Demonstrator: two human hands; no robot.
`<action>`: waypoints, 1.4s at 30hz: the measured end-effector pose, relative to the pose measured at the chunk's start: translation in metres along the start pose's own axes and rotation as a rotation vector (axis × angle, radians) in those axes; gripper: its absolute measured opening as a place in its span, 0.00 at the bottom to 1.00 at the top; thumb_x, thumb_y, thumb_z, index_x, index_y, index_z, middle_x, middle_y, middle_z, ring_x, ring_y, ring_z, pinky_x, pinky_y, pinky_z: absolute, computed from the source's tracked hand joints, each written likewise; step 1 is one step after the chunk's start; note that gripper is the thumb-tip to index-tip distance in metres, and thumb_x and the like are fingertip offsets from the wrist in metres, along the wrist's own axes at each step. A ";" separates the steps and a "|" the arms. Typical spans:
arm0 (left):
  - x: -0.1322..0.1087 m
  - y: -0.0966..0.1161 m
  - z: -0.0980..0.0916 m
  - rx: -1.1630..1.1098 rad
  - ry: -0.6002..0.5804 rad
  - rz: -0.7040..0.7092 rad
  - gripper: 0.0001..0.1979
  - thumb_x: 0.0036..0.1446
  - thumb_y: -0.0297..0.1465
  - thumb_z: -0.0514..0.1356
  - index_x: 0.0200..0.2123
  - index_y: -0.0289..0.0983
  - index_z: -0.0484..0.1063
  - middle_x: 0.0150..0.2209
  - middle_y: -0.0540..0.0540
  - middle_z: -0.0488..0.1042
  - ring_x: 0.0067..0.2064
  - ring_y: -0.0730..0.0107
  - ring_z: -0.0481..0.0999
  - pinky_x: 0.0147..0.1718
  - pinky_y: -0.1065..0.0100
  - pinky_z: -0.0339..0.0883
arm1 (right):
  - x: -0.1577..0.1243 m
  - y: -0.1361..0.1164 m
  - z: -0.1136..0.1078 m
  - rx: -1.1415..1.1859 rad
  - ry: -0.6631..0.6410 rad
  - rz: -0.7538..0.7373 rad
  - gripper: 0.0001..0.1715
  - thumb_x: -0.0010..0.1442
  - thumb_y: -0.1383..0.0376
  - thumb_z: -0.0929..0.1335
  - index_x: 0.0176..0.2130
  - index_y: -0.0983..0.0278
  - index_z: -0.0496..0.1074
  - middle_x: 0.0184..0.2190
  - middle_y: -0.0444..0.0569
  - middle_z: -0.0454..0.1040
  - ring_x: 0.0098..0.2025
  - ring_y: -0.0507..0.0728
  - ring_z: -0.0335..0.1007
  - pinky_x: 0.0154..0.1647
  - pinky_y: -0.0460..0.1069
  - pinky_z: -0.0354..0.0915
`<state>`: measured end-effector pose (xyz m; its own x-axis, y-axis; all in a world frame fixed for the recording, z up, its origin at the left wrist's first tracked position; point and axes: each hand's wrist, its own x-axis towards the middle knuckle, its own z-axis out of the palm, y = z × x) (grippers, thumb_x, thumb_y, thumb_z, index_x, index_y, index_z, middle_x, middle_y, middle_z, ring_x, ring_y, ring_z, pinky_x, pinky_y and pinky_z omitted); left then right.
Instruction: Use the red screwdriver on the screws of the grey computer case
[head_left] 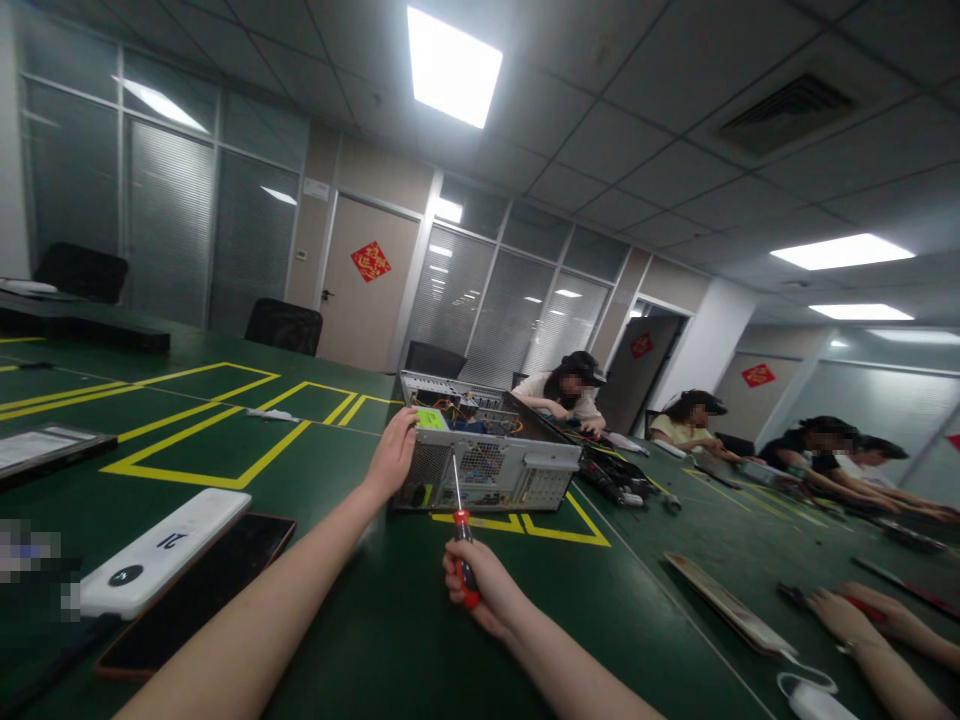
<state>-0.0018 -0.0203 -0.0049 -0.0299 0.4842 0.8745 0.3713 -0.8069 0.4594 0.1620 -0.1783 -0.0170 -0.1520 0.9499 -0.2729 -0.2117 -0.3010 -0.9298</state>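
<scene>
An open computer case (536,490) lies on the green table with its rear panel facing me. Inside its left end sits a power supply (433,420) with a yellow-green label. My left hand (393,455) grips the case's left rear corner, its fingers curled over the top beside that label; the fingertips are partly hidden. In my right hand (484,585) is a red and black screwdriver (462,540), held by the handle. Its shaft points up at the rear panel, near the power supply. Whether the tip sits in a screw is too small to tell.
At left lie a white power bank (169,550), a dark phone (217,590) and a hard drive (49,450). Cables and dark parts (619,475) lie right of the case. A co-worker's hands (851,620) work at far right, near a long pale strip (727,605). Other people sit beyond.
</scene>
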 end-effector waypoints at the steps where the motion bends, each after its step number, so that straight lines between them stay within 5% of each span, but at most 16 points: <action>1: 0.000 0.000 0.000 0.002 0.000 -0.002 0.15 0.64 0.35 0.42 0.47 0.38 0.64 0.54 0.40 0.65 0.59 0.63 0.63 0.60 0.53 0.55 | 0.001 0.000 0.000 0.002 0.000 0.005 0.12 0.51 0.63 0.68 0.31 0.64 0.59 0.20 0.38 0.64 0.18 0.44 0.56 0.18 0.41 0.47; 15: 0.000 -0.001 0.000 0.009 -0.002 0.004 0.15 0.64 0.35 0.42 0.47 0.37 0.64 0.54 0.39 0.65 0.59 0.62 0.62 0.60 0.53 0.55 | -0.011 -0.027 0.002 0.124 -0.028 0.153 0.12 0.57 0.61 0.66 0.28 0.66 0.61 0.19 0.40 0.64 0.15 0.42 0.51 0.13 0.36 0.44; 19: 0.000 -0.001 0.001 0.013 0.003 0.005 0.15 0.64 0.35 0.42 0.47 0.37 0.63 0.55 0.39 0.65 0.59 0.62 0.62 0.60 0.53 0.55 | -0.022 -0.045 0.002 0.427 -0.050 0.277 0.10 0.60 0.64 0.63 0.29 0.69 0.63 0.15 0.37 0.58 0.13 0.41 0.47 0.10 0.34 0.45; 26: 0.000 -0.001 0.002 0.018 -0.005 -0.001 0.15 0.64 0.35 0.43 0.46 0.37 0.64 0.54 0.39 0.66 0.59 0.62 0.63 0.60 0.51 0.55 | -0.033 -0.052 0.010 0.577 0.101 0.258 0.11 0.62 0.61 0.63 0.36 0.68 0.66 0.25 0.48 0.71 0.25 0.49 0.69 0.22 0.42 0.69; 32: 0.000 -0.001 0.002 0.001 -0.001 0.000 0.15 0.64 0.36 0.42 0.47 0.38 0.64 0.55 0.40 0.65 0.59 0.62 0.62 0.60 0.52 0.55 | -0.035 -0.050 0.010 0.604 -0.095 0.265 0.18 0.63 0.54 0.60 0.36 0.67 0.66 0.22 0.44 0.65 0.15 0.42 0.53 0.10 0.34 0.42; 35: 0.001 -0.001 0.002 -0.004 -0.003 -0.007 0.15 0.64 0.36 0.43 0.47 0.38 0.64 0.55 0.40 0.65 0.59 0.62 0.62 0.60 0.52 0.55 | -0.034 -0.049 0.008 0.646 -0.137 0.230 0.14 0.61 0.57 0.63 0.31 0.67 0.63 0.21 0.41 0.61 0.16 0.41 0.50 0.10 0.34 0.40; 42: 0.000 -0.003 0.002 0.026 0.015 0.010 0.16 0.65 0.35 0.42 0.46 0.38 0.64 0.54 0.40 0.65 0.59 0.62 0.62 0.60 0.53 0.55 | -0.029 -0.034 0.002 0.545 0.097 0.196 0.12 0.61 0.61 0.64 0.34 0.68 0.66 0.24 0.47 0.69 0.24 0.47 0.67 0.19 0.37 0.63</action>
<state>-0.0007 -0.0170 -0.0067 -0.0403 0.4708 0.8813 0.3952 -0.8026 0.4468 0.1719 -0.1955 0.0228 -0.1544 0.8678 -0.4723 -0.6586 -0.4467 -0.6056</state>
